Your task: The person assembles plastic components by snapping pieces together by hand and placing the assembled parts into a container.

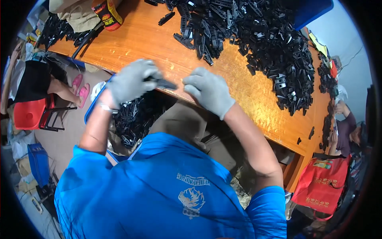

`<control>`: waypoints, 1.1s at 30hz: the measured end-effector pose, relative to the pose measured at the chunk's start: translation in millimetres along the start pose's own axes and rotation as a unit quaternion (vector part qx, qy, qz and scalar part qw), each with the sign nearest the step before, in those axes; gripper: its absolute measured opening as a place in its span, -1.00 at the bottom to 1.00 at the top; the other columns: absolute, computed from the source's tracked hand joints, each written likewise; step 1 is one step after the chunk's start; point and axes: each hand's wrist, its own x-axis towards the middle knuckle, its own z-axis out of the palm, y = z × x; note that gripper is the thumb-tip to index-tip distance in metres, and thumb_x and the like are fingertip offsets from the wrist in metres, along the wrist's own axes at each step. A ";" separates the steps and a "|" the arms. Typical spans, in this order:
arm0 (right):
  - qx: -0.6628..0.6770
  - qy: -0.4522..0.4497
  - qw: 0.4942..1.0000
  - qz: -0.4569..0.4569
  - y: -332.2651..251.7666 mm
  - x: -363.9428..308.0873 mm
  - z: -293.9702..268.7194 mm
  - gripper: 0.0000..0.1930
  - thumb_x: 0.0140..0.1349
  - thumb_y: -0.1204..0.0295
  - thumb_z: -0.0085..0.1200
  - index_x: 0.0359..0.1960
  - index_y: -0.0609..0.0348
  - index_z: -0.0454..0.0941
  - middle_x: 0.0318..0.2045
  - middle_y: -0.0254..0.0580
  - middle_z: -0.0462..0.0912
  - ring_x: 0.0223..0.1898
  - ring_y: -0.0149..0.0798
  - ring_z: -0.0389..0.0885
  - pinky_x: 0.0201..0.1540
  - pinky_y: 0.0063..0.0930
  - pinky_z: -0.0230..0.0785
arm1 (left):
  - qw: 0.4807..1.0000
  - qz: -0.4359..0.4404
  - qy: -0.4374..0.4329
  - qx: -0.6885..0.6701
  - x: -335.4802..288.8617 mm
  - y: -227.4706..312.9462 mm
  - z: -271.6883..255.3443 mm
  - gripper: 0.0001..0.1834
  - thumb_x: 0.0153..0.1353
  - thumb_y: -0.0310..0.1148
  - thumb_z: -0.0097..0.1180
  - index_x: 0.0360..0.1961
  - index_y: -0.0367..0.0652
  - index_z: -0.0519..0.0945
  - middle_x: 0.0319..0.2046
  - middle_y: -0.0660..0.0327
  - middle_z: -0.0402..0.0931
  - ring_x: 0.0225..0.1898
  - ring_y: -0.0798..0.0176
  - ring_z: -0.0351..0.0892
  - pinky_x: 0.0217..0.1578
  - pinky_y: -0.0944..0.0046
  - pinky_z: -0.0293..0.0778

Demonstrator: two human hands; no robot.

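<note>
My left hand (133, 81), in a grey glove, grips a small black plastic part (167, 84) at the near edge of the wooden table (246, 99). The part is slightly blurred, and its exact kind does not show. Just to the right, my right hand (210, 90), also gloved, has its fingers curled and pressed together; whatever they pinch is hidden. A gap separates the two hands. Beyond them lies a large heap of black plastic parts (284, 59). Below my left forearm, more black parts (129, 119) fill a blue-rimmed container beside my lap.
A red and black canister (107, 16) stands at the table's far left, near a beige cloth (75, 15). A blue bin (314, 12) sits behind the heap. Red bag (320, 183) hangs at right. People sit at both sides, one near a red stool (30, 113).
</note>
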 end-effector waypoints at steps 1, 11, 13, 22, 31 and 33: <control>0.039 0.004 0.999 0.001 0.4 -12.6 -1.8 -0.87 0.38 0.26 0.28 -0.18 -0.04 0.77 -0.16 -0.15 0.71 -0.08 -0.01 0.75 -0.05 -0.08 0.62 | 0.999 0.023 -0.036 -0.031 -8.3 -11.3 -11.7 -0.77 0.24 -0.42 0.33 -0.07 -0.13 0.73 -0.12 0.05 0.66 0.01 -0.13 0.65 0.07 -0.03 0.57; -0.229 0.105 0.929 0.273 97.2 -53.0 -71.9 -0.71 0.34 0.26 0.38 0.07 -0.07 0.77 -0.03 -0.09 0.72 -0.12 0.06 0.80 -0.07 -0.08 0.66 | 0.979 -0.103 0.133 0.115 108.2 51.9 37.7 -0.60 0.40 -0.13 0.31 0.19 0.01 0.70 -0.03 0.06 0.72 0.04 -0.11 0.71 0.06 -0.06 0.62; -0.235 0.104 0.937 0.235 102.7 -50.8 -65.6 -0.71 0.31 0.26 0.40 0.04 -0.06 0.76 -0.08 -0.10 0.73 -0.13 0.06 0.79 -0.09 -0.08 0.65 | 0.971 -0.138 0.132 0.142 127.1 52.2 49.0 -0.69 0.39 -0.11 0.32 0.03 -0.02 0.70 -0.13 0.07 0.71 -0.04 -0.10 0.72 -0.03 -0.07 0.62; -0.186 0.020 0.957 0.220 62.1 -57.3 -63.8 -0.78 0.48 0.34 0.19 0.09 0.00 0.62 -0.09 0.01 0.73 -0.10 0.16 0.76 -0.09 0.00 0.63 | 0.954 -0.184 0.232 0.045 115.5 47.0 70.6 -0.81 0.31 -0.32 0.39 -0.21 -0.15 0.63 -0.23 0.03 0.67 -0.12 -0.16 0.68 -0.12 -0.09 0.56; -0.277 -0.050 0.944 0.175 63.8 -68.1 -59.8 -0.90 0.49 0.41 0.08 -0.05 0.06 0.57 -0.23 0.07 0.73 -0.27 0.18 0.82 -0.24 0.00 0.69 | 0.985 -0.005 0.159 0.063 67.4 61.7 80.7 -0.78 0.23 -0.37 0.41 -0.11 -0.08 0.70 -0.18 0.12 0.70 -0.04 -0.08 0.67 -0.04 -0.03 0.55; -0.292 -0.066 0.938 0.172 60.7 -62.6 -63.2 -0.90 0.48 0.40 0.11 -0.06 0.07 0.58 -0.24 0.07 0.73 -0.26 0.17 0.82 -0.23 0.00 0.69 | 0.983 0.023 0.179 0.029 66.0 59.7 82.5 -0.74 0.21 -0.36 0.41 -0.07 -0.06 0.72 -0.19 0.14 0.69 -0.05 -0.08 0.66 -0.03 -0.04 0.54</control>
